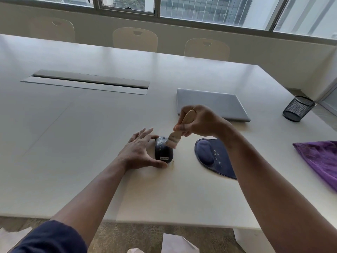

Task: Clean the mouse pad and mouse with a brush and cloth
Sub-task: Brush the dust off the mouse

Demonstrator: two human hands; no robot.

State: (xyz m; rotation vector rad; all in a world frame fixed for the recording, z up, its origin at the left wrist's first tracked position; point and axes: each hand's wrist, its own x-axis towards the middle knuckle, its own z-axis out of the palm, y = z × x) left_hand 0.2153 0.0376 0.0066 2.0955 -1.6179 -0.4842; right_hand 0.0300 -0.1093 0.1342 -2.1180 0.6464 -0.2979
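A black mouse sits on the white table, just left of a dark blue mouse pad with a wrist rest. My left hand holds the mouse from its left side, thumb at its near end and fingers at its far end. My right hand grips the wooden handle of a brush. The blurred bristles touch the mouse's far right top. A purple cloth lies at the table's right edge.
A shut grey laptop lies behind the mouse pad. A black mesh pen cup stands at the far right. A cable hatch is set in the table's middle. Chairs stand along the far side. Paper lies on the floor below.
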